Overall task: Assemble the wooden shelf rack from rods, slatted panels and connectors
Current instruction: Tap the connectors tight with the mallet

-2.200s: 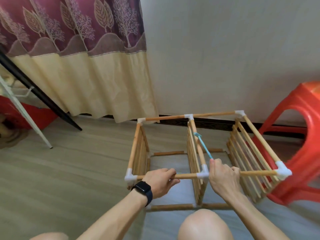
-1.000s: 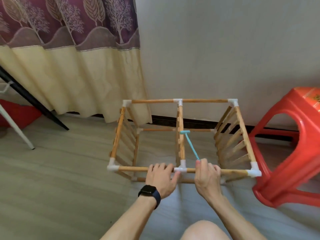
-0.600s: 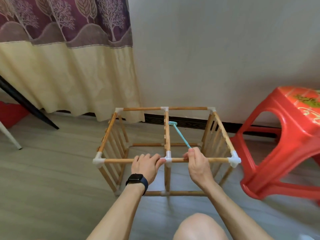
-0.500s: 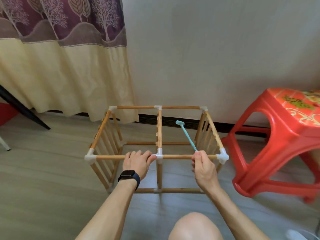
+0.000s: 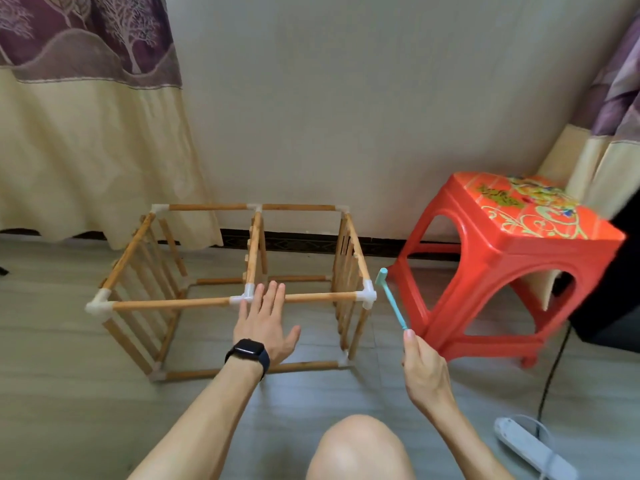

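Standing on grey floor (image 5: 69, 393): rack (image 5: 166, 304), red stool (image 5: 502, 258).

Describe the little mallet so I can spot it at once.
Start at the red plastic stool. Just left of it, the right hand holds a thin T-headed mallet. It alone is teal; the rack beside it is brown wood.

The left hand (image 5: 266, 323) lies at the centre of the frame, palm down, fingers straight, thumb spread to the right. Its forearm runs up from the lower left, with a black watch (image 5: 247, 355) on the wrist. The right hand (image 5: 424, 367), right of centre, curls its fingers round the handle of a teal mallet (image 5: 393, 303), thumb pointing up along it. Its forearm enters from the lower right. A bare knee (image 5: 360, 448) shows at bottom centre.
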Available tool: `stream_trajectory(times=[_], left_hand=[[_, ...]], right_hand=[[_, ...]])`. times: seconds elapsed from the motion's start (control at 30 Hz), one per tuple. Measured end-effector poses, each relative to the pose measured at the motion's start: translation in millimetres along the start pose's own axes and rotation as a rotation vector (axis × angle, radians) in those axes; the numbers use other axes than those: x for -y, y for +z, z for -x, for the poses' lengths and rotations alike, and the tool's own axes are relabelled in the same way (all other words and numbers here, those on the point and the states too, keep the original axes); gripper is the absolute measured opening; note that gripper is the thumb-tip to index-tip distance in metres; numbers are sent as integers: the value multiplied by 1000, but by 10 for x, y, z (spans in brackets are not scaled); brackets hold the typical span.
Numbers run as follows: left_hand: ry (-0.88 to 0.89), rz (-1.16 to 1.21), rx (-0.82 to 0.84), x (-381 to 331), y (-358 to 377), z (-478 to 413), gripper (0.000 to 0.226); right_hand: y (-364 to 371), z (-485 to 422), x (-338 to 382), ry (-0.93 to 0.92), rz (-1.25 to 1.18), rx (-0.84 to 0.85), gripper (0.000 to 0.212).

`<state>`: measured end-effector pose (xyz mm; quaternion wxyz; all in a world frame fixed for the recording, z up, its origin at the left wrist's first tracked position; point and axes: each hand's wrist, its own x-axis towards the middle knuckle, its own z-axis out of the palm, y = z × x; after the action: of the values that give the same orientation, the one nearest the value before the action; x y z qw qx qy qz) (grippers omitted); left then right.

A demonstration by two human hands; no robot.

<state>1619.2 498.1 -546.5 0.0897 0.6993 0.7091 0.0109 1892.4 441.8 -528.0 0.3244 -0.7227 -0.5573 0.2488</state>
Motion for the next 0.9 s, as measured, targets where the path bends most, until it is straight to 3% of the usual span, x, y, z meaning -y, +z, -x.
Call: stream_trajectory(times=[0.3, 0.4, 0.5, 0.57, 0.63, 0.67, 0.8, 0.83, 0.9], left_hand=[[8, 6, 41, 6, -47, 4, 87], [12, -5, 47, 11, -46, -2, 88], [20, -11, 60, 16, -42, -2, 90], [21, -17, 63, 23, -42, 0, 92], [17, -24, 74, 28, -59, 3, 93], [18, -24, 80, 23, -62, 0, 93], [11, -33, 73, 9, -67, 15, 94], [13, -36, 76, 6, -67, 25, 94], [3, -38, 74, 13, -57, 38, 95]], right_hand=[[-38, -82, -77, -50, 290, 73, 46], [-214, -152, 92, -153, 168, -24, 49], [-249, -65, 178, -341, -57, -242, 52], [-154, -9, 124, -292, 65, -179, 58], [-50, -2, 6, -79, 373, 4, 61], [-64, -21, -21, 6, 412, 21, 59], [-142, 22, 29, -211, 28, -220, 60], [-140, 30, 41, -230, 20, -199, 63], [-62, 36, 77, -126, 217, 4, 63]])
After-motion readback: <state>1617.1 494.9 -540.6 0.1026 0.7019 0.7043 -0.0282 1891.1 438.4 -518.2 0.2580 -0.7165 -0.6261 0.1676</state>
